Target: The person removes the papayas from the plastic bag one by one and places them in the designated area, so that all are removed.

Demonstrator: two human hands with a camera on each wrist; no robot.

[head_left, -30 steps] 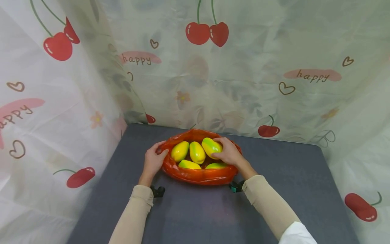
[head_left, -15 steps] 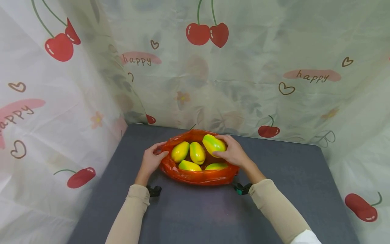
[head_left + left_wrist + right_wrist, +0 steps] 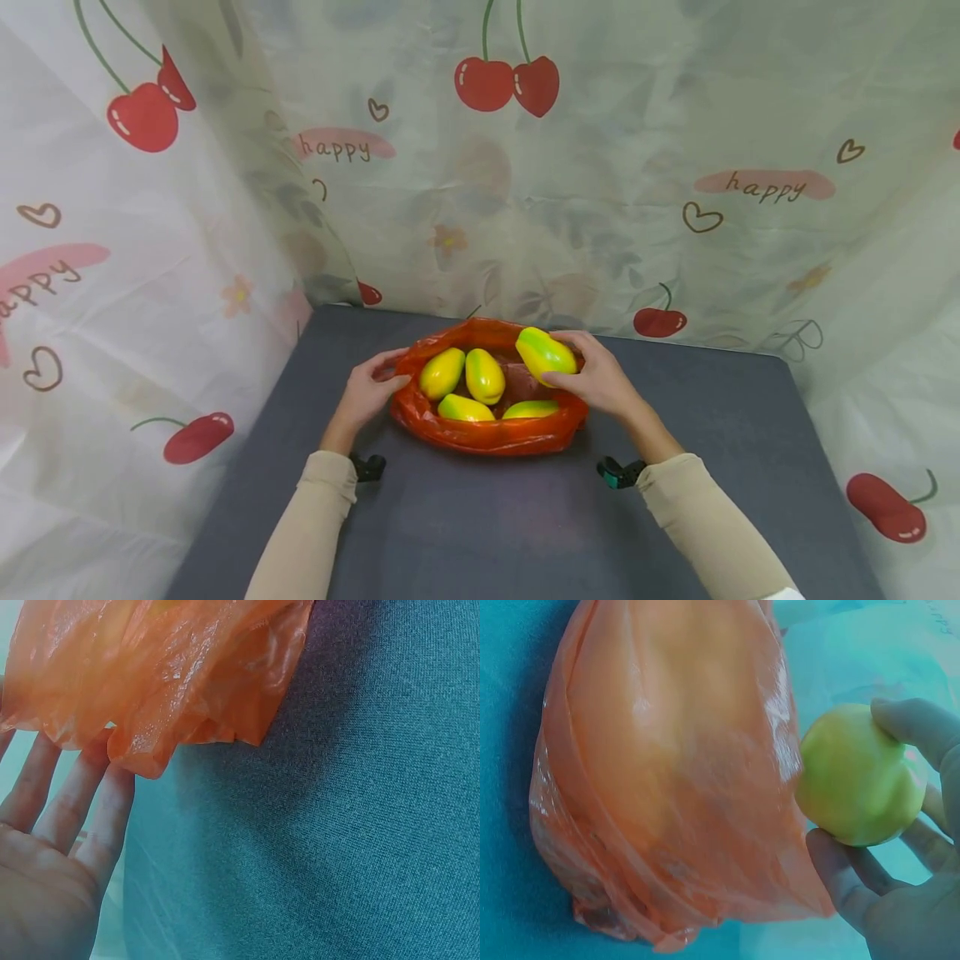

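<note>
An orange-red plastic bag (image 3: 480, 437) lies with its mouth spread wide. Inside it are several glossy yellow-green papayas (image 3: 485, 377). My right hand (image 3: 603, 379) grips another papaya (image 3: 546, 354) between thumb and fingers, over the bag's right rim; the right wrist view shows this papaya (image 3: 859, 776) end-on, beside the bag (image 3: 675, 765). At the opposite side, my left hand (image 3: 365, 392) holds the bag's left edge. In the left wrist view, the bag (image 3: 172, 667) hides the fingertips of the left hand (image 3: 52, 862).
The bag stands on a dark grey table (image 3: 495, 533), near its back edge. White curtains (image 3: 585, 242) printed with cherries and hearts hang behind and on both sides. Dark devices (image 3: 621, 473) are strapped at both wrists.
My right hand has lifted the papaya from among the others and moved it right, over the bag's rim. The left hand stays at the bag's left edge, its forearm shifting slightly left.
</note>
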